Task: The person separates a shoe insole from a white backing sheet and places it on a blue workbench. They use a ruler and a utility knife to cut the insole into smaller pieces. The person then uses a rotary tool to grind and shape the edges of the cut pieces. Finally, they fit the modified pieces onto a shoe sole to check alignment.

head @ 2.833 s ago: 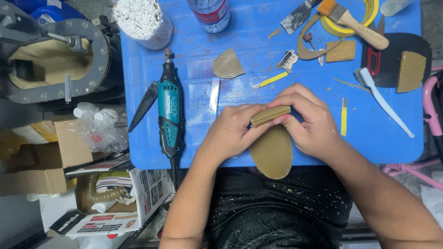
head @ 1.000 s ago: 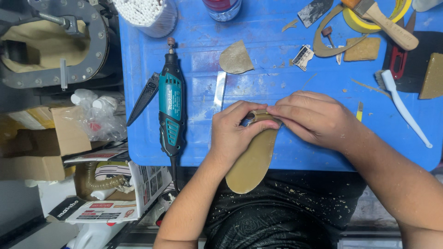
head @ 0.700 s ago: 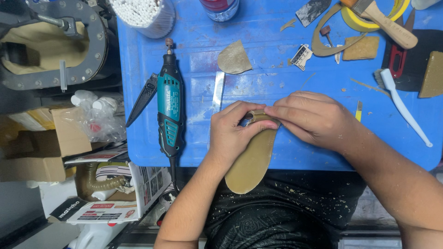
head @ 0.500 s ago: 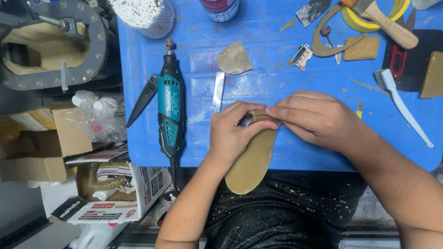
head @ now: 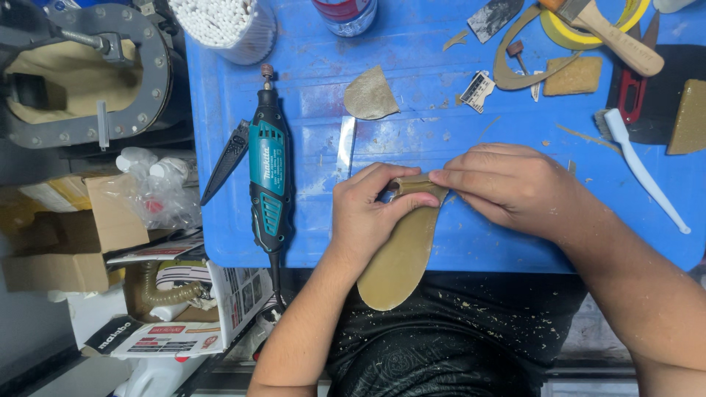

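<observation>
Both hands are on one olive-tan shoe insole (head: 401, 254) that hangs off the near edge of the blue table (head: 456, 242), toe end pointing to about 6 o'clock. The left hand (head: 365, 213) has its fingers curled and clamped on the insole's upper end, thumb under it, and the right hand (head: 507, 184) pinches the same end from 3 o'clock with its fingers pressed together.

Around it I count:
- one teal rotary tool (head: 268, 173) lying straight at 9 o'clock of the hands, with one dark pointed blade (head: 226, 160) just beside it
- one flat metal strip (head: 346, 147) at about 11 o'clock
- one tan leather scrap (head: 371, 95) at 12 o'clock
- one cup of white cotton swabs (head: 224, 26) at the far left corner
- one white toothbrush (head: 640, 165) at 3 o'clock
- one wooden-handled brush (head: 614, 37) and one roll of yellow tape (head: 632, 18) at 1 o'clock

Can't tell what the small dark bit under the left fingertips is.
</observation>
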